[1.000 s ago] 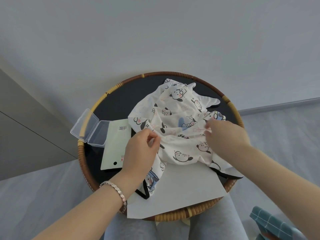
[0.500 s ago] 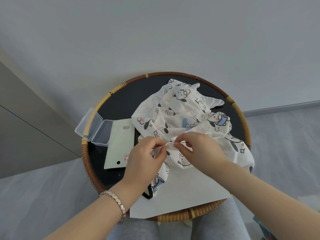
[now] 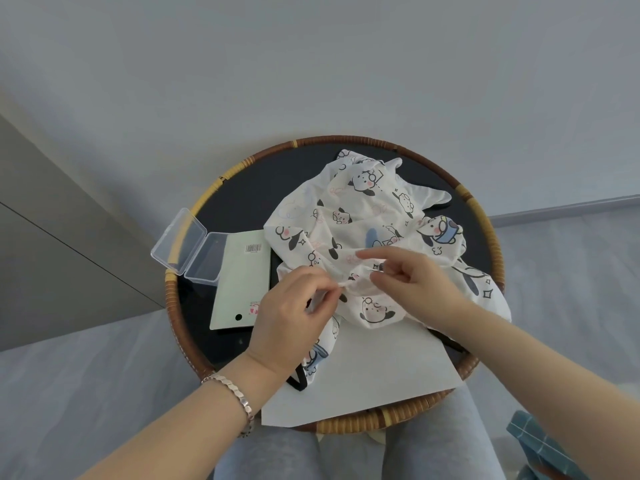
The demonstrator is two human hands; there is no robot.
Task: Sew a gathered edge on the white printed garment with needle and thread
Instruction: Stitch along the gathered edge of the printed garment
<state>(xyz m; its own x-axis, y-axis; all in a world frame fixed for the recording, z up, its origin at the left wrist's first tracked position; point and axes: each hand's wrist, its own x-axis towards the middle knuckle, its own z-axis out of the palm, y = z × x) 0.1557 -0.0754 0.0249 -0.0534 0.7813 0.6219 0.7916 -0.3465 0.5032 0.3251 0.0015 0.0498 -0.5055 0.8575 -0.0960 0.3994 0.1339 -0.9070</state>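
Round counter holds the white garment. Left grip pinches its bunched edge; right grip, just beside, pinches the needle, I think. Some edge looks gathered; more stitches are left.

White thin-fabric garment printed with black-eared cartoon puppies, crumpled in a loose heap on the right half of a round dark tray with woven rim, black-trimmed near edge trailing forward, one bunched fold pinched between left hand and right hand, needle and thread too small to make out
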